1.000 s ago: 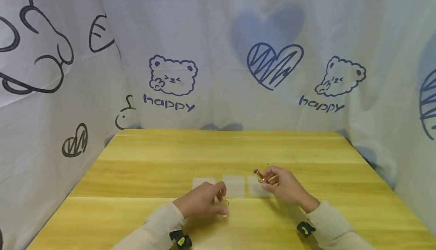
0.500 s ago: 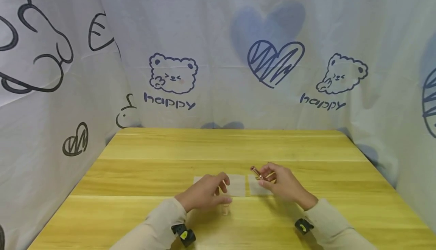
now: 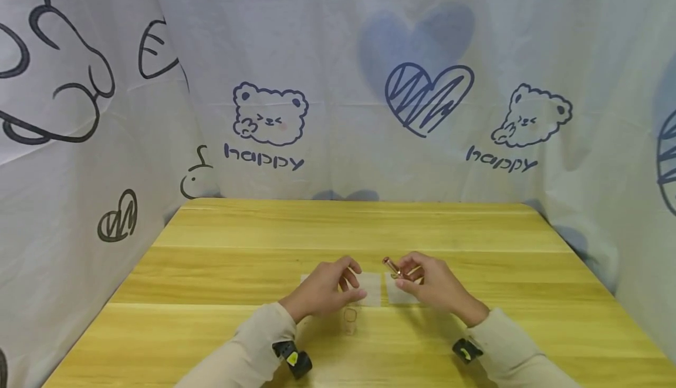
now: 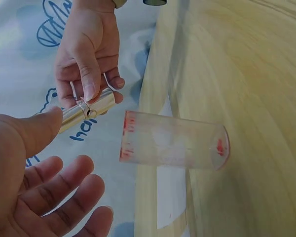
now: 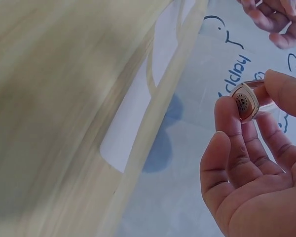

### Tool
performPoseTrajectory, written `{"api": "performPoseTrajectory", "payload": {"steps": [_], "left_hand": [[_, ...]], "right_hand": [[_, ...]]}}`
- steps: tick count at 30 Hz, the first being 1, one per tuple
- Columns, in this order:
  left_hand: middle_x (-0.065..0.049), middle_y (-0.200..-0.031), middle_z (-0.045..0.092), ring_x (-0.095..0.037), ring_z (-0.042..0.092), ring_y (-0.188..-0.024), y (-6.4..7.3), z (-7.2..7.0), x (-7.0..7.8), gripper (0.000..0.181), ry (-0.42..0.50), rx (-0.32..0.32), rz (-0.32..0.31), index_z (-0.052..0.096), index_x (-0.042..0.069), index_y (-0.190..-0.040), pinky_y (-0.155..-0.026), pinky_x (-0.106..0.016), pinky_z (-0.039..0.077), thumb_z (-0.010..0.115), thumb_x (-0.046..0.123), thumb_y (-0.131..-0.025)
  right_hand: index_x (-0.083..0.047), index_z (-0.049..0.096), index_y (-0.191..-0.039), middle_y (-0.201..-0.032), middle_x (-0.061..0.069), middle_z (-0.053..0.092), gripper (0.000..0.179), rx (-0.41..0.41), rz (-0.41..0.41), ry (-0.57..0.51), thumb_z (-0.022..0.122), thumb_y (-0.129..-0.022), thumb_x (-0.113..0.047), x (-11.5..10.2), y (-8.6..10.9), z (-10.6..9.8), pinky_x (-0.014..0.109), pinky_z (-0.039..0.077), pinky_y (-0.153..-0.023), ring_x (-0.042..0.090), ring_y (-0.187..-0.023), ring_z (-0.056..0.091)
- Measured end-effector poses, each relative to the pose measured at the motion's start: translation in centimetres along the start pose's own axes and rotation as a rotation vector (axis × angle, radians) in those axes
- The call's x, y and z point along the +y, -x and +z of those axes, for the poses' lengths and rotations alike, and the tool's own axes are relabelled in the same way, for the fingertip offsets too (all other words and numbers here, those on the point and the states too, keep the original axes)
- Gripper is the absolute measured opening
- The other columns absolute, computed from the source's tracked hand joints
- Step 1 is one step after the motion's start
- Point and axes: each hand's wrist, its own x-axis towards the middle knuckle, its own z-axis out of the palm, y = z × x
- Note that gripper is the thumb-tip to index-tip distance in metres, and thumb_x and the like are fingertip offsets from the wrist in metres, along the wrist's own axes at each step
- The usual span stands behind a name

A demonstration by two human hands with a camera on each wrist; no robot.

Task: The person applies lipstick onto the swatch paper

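A gold lipstick tube is pinched between the thumb and fingers of my right hand, held up over the right-hand white square. The right wrist view shows its base with a round label. My left hand is off the table, fingers loosely spread and holding nothing, just left of the lipstick. Below it, a clear cap stands upright on the table. In the left wrist view this transparent cap has red smears at its rim and at its other end.
White paper squares lie in a row on the yellow wooden table, partly covered by the hands. Pale cloth walls with printed bears and hearts rise behind the table and at both sides.
My left hand has let go of the clear cap, leaving it standing on the table, and has moved up and right. My right hand has shifted slightly left with the lipstick.
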Motion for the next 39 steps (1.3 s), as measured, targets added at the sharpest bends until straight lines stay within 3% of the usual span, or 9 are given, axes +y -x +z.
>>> {"api": "performPoseTrajectory", "payload": {"steps": [12,22,27,30,36,39], "left_hand": [[0.002,-0.096,0.065,-0.013,0.062,-0.083,-0.5,0.2,0.6,0.036,0.085,0.086,-0.03,0.057,0.004,-0.119,-0.073,-0.029,0.051,0.065,0.029,-0.095],[0.001,-0.097,0.065,-0.014,0.061,-0.085,-1.0,0.3,0.4,0.034,0.177,0.111,-0.071,0.058,0.004,-0.119,-0.073,-0.031,0.051,0.064,0.028,-0.096],[-0.001,-0.099,0.064,-0.016,0.06,-0.086,-0.9,0.6,0.5,0.034,0.244,0.119,-0.125,0.059,0.004,-0.118,-0.074,-0.033,0.05,0.065,0.028,-0.095],[-0.002,-0.101,0.063,-0.017,0.059,-0.088,-0.9,0.9,0.6,0.037,0.31,0.138,-0.162,0.058,0.003,-0.118,-0.075,-0.034,0.051,0.067,0.029,-0.093],[-0.007,-0.106,0.06,-0.019,0.059,-0.089,-1.5,1.4,1.3,0.043,0.528,0.201,-0.238,0.056,0.002,-0.119,-0.075,-0.037,0.054,0.07,0.031,-0.091],[-0.01,-0.107,0.058,-0.027,0.06,-0.094,-1.7,1.5,1.5,0.043,0.625,0.226,-0.271,0.054,0.0,-0.12,-0.076,-0.043,0.054,0.068,0.03,-0.092]], "right_hand": [[-0.003,0.063,-0.108,-0.095,0.004,0.065,0.022,-0.013,-0.045,-0.023,0.07,-0.091,-0.015,-0.9,-0.5,0.4,0.026,0.051,-0.062,0.013,-0.077,0.063],[-0.003,0.062,-0.109,-0.094,0.003,0.064,0.022,-0.004,-0.091,-0.017,0.069,-0.092,-0.015,-1.3,-0.7,0.8,0.026,0.051,-0.06,0.01,-0.075,0.062],[-0.002,0.062,-0.107,-0.092,0.002,0.065,0.022,-0.009,-0.106,-0.035,0.069,-0.092,-0.016,-1.2,-0.9,1.4,0.026,0.051,-0.059,0.01,-0.074,0.062],[-0.003,0.062,-0.106,-0.091,0.001,0.064,0.021,-0.004,-0.111,-0.025,0.07,-0.091,-0.016,-1.3,-1.0,1.7,0.025,0.051,-0.058,0.009,-0.074,0.062],[-0.005,0.062,-0.105,-0.088,-0.001,0.064,0.019,0.026,-0.142,0.0,0.07,-0.091,-0.016,-1.8,-1.2,1.9,0.025,0.05,-0.058,0.007,-0.072,0.061],[-0.004,0.062,-0.105,-0.088,-0.002,0.064,0.02,0.026,-0.147,0.007,0.07,-0.091,-0.017,-1.9,-1.3,2.0,0.025,0.05,-0.058,0.007,-0.071,0.061]]}}
